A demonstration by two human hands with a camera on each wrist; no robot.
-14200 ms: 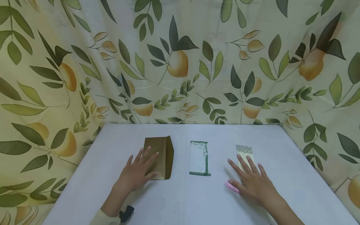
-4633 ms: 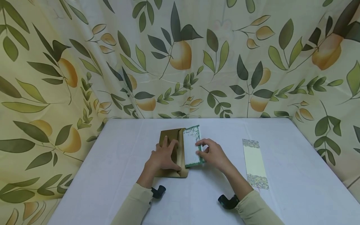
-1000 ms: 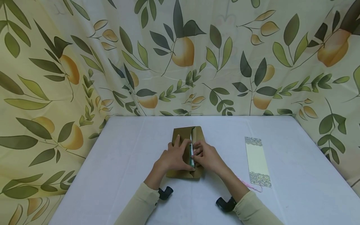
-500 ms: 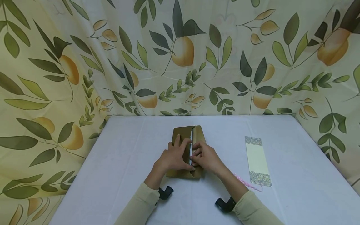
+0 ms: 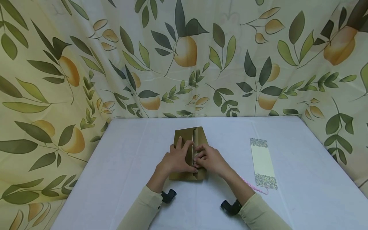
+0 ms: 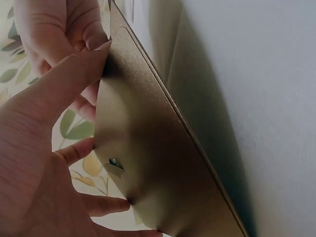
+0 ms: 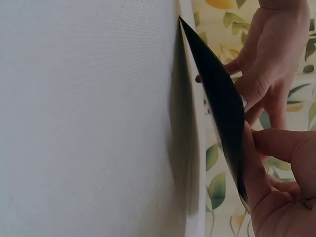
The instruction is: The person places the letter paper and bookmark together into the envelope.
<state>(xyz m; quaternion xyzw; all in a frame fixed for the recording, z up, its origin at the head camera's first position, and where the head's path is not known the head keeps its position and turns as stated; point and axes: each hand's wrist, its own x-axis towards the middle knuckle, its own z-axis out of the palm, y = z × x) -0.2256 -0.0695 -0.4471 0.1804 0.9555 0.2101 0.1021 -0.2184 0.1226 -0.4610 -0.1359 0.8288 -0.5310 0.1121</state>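
A gold-brown envelope (image 5: pixel 184 133) lies on the white table in the head view, its flap (image 5: pixel 201 135) folded out to the right. My left hand (image 5: pixel 176 159) rests across the envelope with fingers spread, its thumb and index tips right at the mouth. A card with a green border is almost wholly inside; just a thin edge shows along the mouth. My right hand (image 5: pixel 211 159) has curled fingers at that edge, pinching the card, with the fingertips partly hidden. In the left wrist view the envelope (image 6: pixel 148 128) is tilted up from the table.
A cream bookmark (image 5: pixel 261 163) with patterned ends lies to the right, its pink tassel (image 5: pixel 256 189) running beside the right forearm. A white cloth covers the table (image 5: pixel 129 143). Behind it hangs a fruit-and-leaf patterned curtain (image 5: pixel 161 80).
The card was beside the envelope, then moved to its mouth and slid leftward inside. Within the last second its visible strip has narrowed. The envelope has shifted slightly left.
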